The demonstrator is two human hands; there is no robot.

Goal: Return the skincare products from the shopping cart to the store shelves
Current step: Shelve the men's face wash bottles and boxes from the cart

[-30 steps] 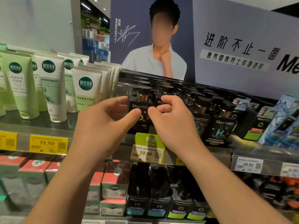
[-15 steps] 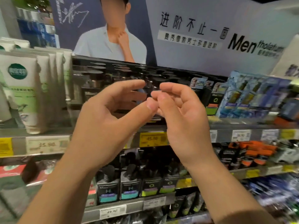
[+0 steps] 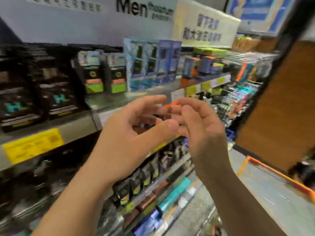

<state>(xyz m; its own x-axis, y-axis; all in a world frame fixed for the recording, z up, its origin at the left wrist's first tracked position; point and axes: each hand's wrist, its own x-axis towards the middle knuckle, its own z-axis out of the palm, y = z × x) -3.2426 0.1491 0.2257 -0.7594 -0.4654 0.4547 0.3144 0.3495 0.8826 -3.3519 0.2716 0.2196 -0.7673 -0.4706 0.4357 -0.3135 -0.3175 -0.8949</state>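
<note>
**Both hands empty at the shelves: fetch the next product from the cart**

Head view: The left hand [image 3: 129, 132] and right hand [image 3: 199, 126] are raised side by side in front of the store shelves [image 3: 76, 126], close enough that the left thumb tip almost meets the right fingers [image 3: 175, 110]. Both hands have loosely curved, relaxed fingers and neither holds anything. The picture is smeared, so fine labels cannot be read. On the shelf to the left stand dark boxed men's skincare products [image 3: 58, 99] marked with a teal H; further right are black boxes with green bases [image 3: 94, 77] and blue-packaged sets [image 3: 150, 65]. Yellow price tags [image 3: 32, 145] line the shelf edge. The shopping cart is not clearly in view; an orange-edged shape [image 3: 276, 176] at lower right may belong to it, but I cannot tell.

Judged from this, a placement seems finished and the next step is another pickup. Doing it well means turning fully to the cart, taking one item, checking its label against the shelf stock, then setting it upright, label forward.
</note>
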